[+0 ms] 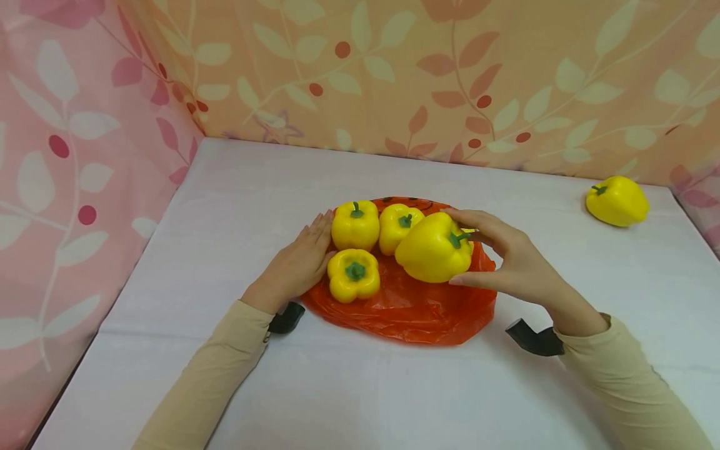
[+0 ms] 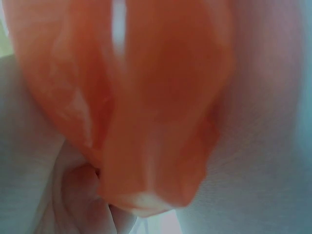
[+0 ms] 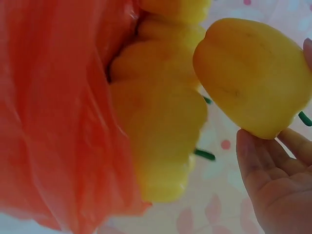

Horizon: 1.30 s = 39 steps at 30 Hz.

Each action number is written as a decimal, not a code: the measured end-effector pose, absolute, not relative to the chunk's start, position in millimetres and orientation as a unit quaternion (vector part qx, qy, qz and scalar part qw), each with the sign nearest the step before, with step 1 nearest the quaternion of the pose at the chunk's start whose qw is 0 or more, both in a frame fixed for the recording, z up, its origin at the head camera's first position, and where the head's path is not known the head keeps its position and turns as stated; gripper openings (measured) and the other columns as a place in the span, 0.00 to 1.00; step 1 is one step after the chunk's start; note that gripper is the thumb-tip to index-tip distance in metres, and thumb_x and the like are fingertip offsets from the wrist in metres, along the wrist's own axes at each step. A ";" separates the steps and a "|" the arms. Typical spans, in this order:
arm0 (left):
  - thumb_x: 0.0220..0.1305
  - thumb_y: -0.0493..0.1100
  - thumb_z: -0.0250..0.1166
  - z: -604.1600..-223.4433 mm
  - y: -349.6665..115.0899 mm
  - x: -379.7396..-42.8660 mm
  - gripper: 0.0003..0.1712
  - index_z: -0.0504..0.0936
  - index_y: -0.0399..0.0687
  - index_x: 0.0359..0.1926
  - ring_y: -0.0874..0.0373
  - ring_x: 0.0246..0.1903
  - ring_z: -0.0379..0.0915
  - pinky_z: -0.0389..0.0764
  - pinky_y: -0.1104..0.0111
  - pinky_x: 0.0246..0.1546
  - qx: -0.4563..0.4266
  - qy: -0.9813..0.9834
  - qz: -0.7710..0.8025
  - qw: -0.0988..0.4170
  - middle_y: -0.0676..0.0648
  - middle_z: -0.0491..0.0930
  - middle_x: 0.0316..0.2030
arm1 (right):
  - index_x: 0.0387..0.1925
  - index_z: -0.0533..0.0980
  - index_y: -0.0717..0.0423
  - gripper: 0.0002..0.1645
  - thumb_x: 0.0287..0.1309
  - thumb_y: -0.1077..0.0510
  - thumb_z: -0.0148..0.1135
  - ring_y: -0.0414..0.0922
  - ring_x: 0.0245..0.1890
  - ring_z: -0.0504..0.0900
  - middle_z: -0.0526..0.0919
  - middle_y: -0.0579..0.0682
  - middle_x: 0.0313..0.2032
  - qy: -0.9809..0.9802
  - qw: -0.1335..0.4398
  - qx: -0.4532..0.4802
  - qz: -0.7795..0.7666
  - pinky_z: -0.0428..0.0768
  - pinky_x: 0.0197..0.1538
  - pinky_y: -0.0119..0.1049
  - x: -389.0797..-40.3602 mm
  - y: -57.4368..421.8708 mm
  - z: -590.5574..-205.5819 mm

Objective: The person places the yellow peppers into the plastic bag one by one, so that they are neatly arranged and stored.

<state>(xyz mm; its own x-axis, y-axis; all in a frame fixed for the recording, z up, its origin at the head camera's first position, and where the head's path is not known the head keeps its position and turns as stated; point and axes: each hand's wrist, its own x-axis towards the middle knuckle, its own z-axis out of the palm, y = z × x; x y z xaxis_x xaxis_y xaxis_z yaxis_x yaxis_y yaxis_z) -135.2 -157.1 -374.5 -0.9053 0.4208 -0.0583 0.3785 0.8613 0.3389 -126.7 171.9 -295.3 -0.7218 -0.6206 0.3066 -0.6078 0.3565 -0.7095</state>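
Observation:
My right hand (image 1: 514,256) grips a large yellow bell pepper (image 1: 432,249) between thumb and fingers, above an orange-red plastic bag (image 1: 427,312). In the right wrist view, the held pepper (image 3: 253,73) is apart from the other peppers (image 3: 161,122). On the bag sit an upright pepper (image 1: 354,228), one with its stem end facing me (image 1: 353,278), and another (image 1: 396,228) beside them. A further yellow edge shows behind the held pepper, mostly hidden. My left hand (image 1: 300,262), fingers straight, rests along the bag's left side. Blurred bag plastic (image 2: 156,107) fills the left wrist view.
Another yellow bell pepper (image 1: 617,201) lies by itself at the far right of the white-covered table (image 1: 337,394). Patterned cloth (image 1: 394,81) hangs behind the table and at its left. Dark wrist-camera mounts (image 1: 534,339) stick out below both sleeves.

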 end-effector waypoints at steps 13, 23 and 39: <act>0.74 0.48 0.46 -373.4 -156.9 -134.3 0.38 0.39 0.33 0.72 0.49 0.72 0.35 0.45 0.56 0.69 0.214 0.961 0.165 0.059 0.39 0.40 0.73 | 0.66 0.64 0.53 0.47 0.45 0.54 0.75 0.48 0.62 0.64 0.68 0.50 0.63 0.857 0.085 -0.403 -0.310 0.72 0.57 0.52 -123.2 151.3 -309.1; 0.74 0.48 0.46 -374.2 -156.9 -134.2 0.38 0.39 0.32 0.72 0.48 0.72 0.36 0.45 0.56 0.69 0.222 0.960 0.163 0.050 0.38 0.40 0.72 | 0.66 0.64 0.53 0.46 0.44 0.55 0.75 0.47 0.61 0.63 0.65 0.51 0.61 0.863 0.082 -0.436 -0.244 0.73 0.57 0.48 -121.6 145.8 -307.8; 0.74 0.47 0.45 -372.8 -156.9 -133.6 0.38 0.39 0.31 0.72 0.48 0.72 0.36 0.44 0.57 0.69 0.221 0.960 0.165 0.052 0.38 0.39 0.72 | 0.63 0.67 0.60 0.45 0.42 0.56 0.77 0.50 0.61 0.64 0.67 0.53 0.62 0.849 0.043 -0.494 -0.183 0.73 0.58 0.46 -125.0 142.9 -311.9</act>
